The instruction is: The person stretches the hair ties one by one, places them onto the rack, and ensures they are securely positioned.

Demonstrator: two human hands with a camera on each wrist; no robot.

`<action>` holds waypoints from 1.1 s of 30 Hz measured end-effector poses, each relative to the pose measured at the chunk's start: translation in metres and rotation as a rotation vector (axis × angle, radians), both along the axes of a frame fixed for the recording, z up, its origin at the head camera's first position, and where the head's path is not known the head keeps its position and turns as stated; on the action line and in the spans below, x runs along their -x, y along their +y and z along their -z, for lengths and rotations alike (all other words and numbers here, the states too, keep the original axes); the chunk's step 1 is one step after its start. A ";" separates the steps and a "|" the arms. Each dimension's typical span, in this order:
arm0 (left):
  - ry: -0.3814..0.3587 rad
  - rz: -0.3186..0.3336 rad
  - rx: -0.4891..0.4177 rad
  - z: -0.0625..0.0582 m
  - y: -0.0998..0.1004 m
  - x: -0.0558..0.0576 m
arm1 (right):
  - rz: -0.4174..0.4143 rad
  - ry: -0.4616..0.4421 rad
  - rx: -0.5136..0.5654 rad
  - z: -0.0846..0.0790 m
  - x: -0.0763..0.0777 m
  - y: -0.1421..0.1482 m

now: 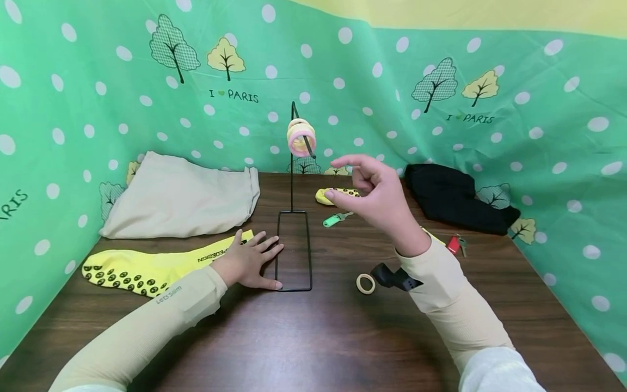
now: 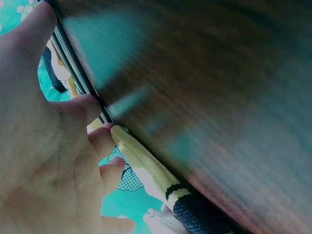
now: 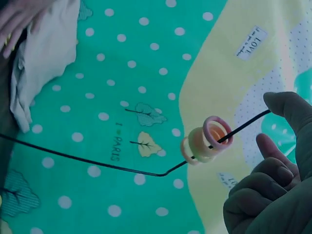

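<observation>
A thin black wire stand (image 1: 292, 179) rises from a rectangular base on the table. Several small rings, with a pink ring (image 1: 301, 144) foremost and cream ones behind it, hang on its bent upper arm. My left hand (image 1: 251, 261) lies with fingers spread at the left side of the base, thumb and fingertips touching the wire. Right of the hanging rings, my right hand (image 1: 374, 188) is raised with thumb and index finger apart and nothing between them; its other fingers are curled. In the right wrist view, the rod's end (image 3: 258, 116) meets a fingertip; contact is unclear.
A cream ring (image 1: 365, 284) lies on the table below my right wrist. A yellow sock (image 1: 147, 267) stretches under the left forearm, before beige fabric (image 1: 181, 198). Keys with green (image 1: 335, 220) and red (image 1: 453, 244) tags lie rightward, near black fabric (image 1: 450, 196).
</observation>
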State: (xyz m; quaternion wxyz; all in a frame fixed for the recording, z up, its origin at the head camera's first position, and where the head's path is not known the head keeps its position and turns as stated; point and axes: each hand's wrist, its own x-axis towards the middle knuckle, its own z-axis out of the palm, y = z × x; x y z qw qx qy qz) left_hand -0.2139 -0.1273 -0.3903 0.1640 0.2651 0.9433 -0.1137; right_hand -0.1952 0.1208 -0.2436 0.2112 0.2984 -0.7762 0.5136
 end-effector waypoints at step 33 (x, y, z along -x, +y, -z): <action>-0.025 -0.003 -0.001 -0.004 0.002 0.000 | -0.146 -0.621 -0.227 0.106 0.002 0.060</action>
